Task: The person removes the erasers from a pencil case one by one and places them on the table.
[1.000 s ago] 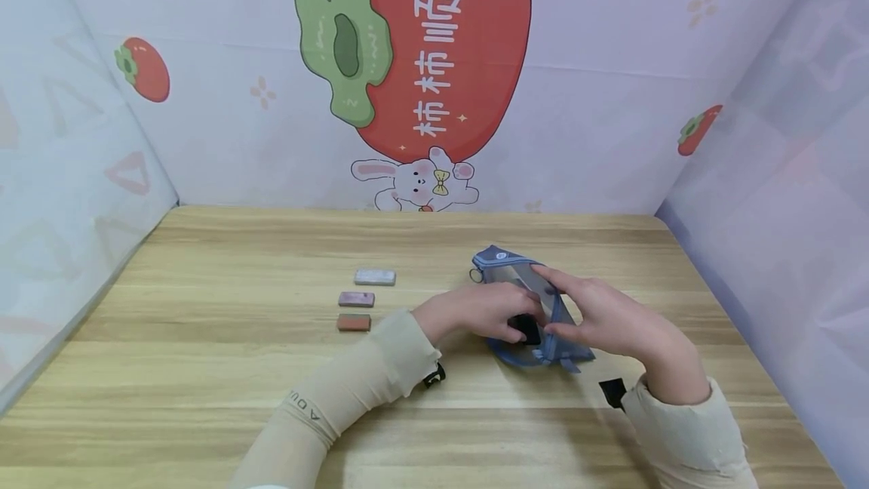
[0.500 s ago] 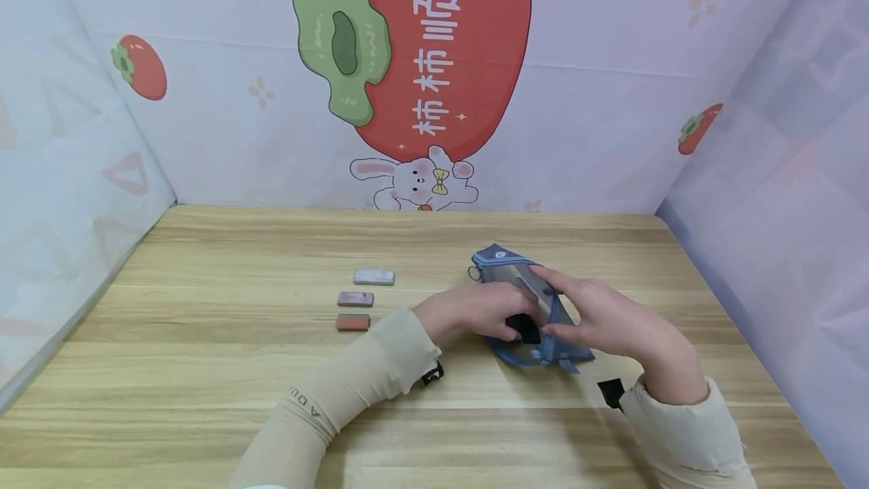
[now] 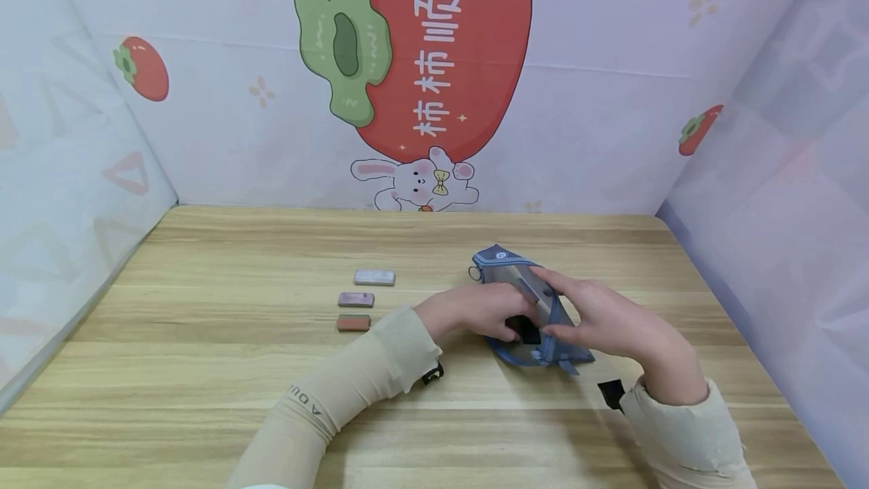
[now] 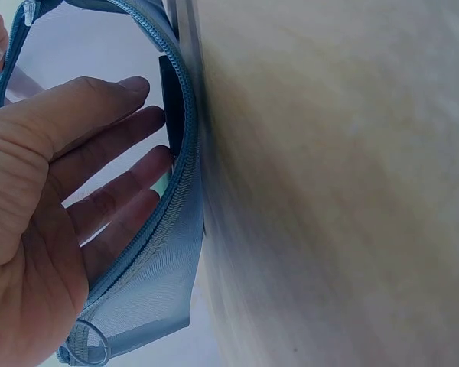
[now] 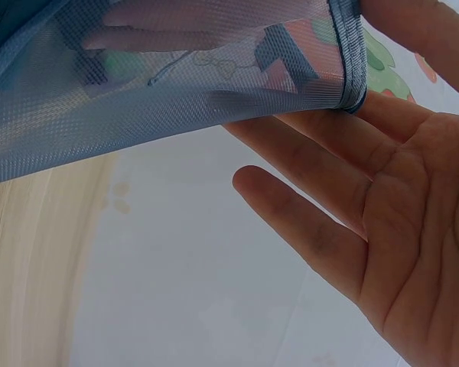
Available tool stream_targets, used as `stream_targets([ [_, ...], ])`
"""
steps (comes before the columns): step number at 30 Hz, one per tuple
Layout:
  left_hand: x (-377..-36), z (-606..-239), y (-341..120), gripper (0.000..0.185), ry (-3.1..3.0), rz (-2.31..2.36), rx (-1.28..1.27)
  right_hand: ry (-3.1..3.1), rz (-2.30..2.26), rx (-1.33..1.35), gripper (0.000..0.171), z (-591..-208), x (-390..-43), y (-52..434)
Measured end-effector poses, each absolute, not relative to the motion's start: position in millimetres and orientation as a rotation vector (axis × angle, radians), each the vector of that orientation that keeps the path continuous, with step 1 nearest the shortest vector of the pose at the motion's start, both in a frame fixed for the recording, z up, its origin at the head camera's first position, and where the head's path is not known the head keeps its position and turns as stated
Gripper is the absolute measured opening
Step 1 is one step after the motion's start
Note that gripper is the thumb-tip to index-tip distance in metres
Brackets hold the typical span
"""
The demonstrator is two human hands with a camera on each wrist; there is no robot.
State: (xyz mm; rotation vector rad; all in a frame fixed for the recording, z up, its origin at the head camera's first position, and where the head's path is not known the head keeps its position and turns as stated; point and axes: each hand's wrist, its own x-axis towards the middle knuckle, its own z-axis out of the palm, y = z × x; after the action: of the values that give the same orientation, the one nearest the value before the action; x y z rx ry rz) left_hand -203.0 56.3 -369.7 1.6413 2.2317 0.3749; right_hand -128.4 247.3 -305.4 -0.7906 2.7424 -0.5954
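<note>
A blue mesh zip pouch [image 3: 570, 349] lies on the table with its zipped mouth open. My left hand [image 3: 485, 308] reaches into that mouth. In the left wrist view, the thumb and fingers of the left hand [image 4: 69, 168] are extended and apart, fingertips close to a dark flat piece [image 4: 170, 103] at the pouch's inner wall; contact is unclear. My right hand [image 3: 611, 319] holds the pouch's rim, its thumb and forefinger at the opening. In the right wrist view, fingers of the right hand [image 5: 390, 183] lie behind and below the mesh edge.
Left of the pouch, three small rectangular blocks lie in a column: a whitish one [image 3: 375, 278], a purple one [image 3: 356, 299] and a reddish-orange one [image 3: 354, 323]. A printed backdrop [image 3: 584, 134] rises behind the wooden table [image 3: 204, 368], with side walls left and right.
Almost nothing differs. The left hand stays inside the pouch and the right hand keeps its hold on the rim; the dark piece by the left fingers shifts very slightly.
</note>
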Motion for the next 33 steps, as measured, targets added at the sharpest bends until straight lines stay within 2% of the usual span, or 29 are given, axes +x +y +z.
stream_targets([
  [19, -201.9, -370.0, 61.6, 0.037, 2.237, 0.253, 1.634, 2.736, -0.62, -0.803, 0.079, -306.9, -127.9, 248.6],
  [33, -201.0, -368.8, 62.9, 0.032, 2.234, 0.134, 1.588, 2.741, -0.6, -0.81, 0.078, -307.3, -128.8, 248.9],
])
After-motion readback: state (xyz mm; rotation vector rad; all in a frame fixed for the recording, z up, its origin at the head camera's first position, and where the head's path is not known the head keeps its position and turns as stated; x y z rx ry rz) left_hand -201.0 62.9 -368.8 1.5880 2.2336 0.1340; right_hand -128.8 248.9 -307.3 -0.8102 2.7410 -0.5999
